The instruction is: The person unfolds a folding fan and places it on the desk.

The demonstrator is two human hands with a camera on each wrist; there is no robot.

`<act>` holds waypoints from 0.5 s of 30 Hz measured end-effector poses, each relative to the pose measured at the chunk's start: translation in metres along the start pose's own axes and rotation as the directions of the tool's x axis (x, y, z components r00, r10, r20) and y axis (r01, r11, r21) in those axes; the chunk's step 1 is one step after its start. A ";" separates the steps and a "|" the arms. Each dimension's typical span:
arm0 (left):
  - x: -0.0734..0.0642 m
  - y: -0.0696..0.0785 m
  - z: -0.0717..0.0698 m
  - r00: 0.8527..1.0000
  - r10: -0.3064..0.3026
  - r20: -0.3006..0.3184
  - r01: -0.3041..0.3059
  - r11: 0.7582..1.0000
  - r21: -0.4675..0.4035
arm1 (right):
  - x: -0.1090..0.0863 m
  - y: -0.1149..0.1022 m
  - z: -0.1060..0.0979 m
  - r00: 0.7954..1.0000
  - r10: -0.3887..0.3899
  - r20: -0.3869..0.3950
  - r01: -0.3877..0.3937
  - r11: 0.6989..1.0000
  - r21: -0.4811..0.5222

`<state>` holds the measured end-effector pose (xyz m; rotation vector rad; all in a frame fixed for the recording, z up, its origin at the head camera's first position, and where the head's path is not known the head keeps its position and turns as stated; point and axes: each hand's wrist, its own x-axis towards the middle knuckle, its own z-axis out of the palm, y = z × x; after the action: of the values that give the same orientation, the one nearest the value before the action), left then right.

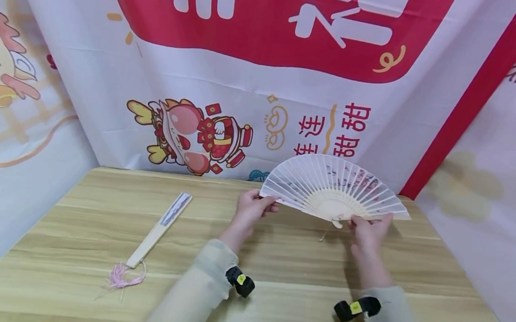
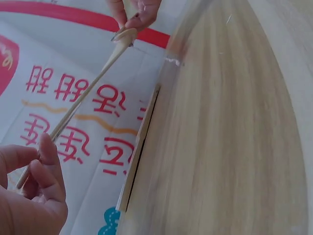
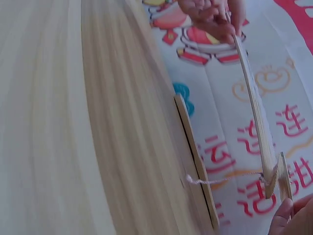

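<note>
A spread folding fan (image 1: 328, 188), white with pale ribs and a flower print on its right part, is held up above the far side of the table. My left hand (image 1: 253, 208) pinches its left outer rib between thumb and fingers. Near the pivot, my right hand (image 1: 368, 233) grips the right outer rib. Both wrist views show the fan (image 2: 83, 100) nearly edge-on, from below. A thin pale cord (image 3: 222, 177) hangs from the pivot end. To the left on the table lies a folded fan (image 1: 158, 231) with a pink tassel (image 1: 124, 275), touched by neither hand.
The wood-grain table (image 1: 275, 302) ends at a printed cloth backdrop (image 1: 263, 81), with more printed cloth at both sides. A thin wooden strip (image 3: 195, 156) shows at the table's far edge in the wrist views. Black straps with small devices (image 1: 240, 281) sit on both wrists.
</note>
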<state>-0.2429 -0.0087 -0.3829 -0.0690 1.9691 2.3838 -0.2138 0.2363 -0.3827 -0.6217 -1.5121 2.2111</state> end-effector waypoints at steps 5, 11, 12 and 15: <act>-0.001 -0.005 0.010 0.995 -0.050 0.082 0.041 0.993 0.112 | 0.010 -0.011 -0.023 1.000 0.027 0.001 -0.027 1.000 -0.006; 0.000 -0.016 0.018 0.972 -0.138 0.191 0.091 0.968 0.234 | 0.019 -0.017 -0.047 0.997 0.082 -0.013 -0.083 0.986 -0.144; 0.000 -0.018 0.021 0.966 -0.154 0.206 0.101 0.965 0.244 | 0.020 -0.018 -0.052 0.996 0.093 -0.015 -0.094 0.980 -0.176; 0.001 -0.028 0.029 0.950 -0.195 0.245 0.128 0.956 0.264 | 0.025 -0.020 -0.066 0.992 0.126 -0.024 -0.129 0.967 -0.220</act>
<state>-0.2423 0.0254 -0.4045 0.0936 2.0198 1.9174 -0.1960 0.3076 -0.3882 -0.8180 -1.7745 2.1439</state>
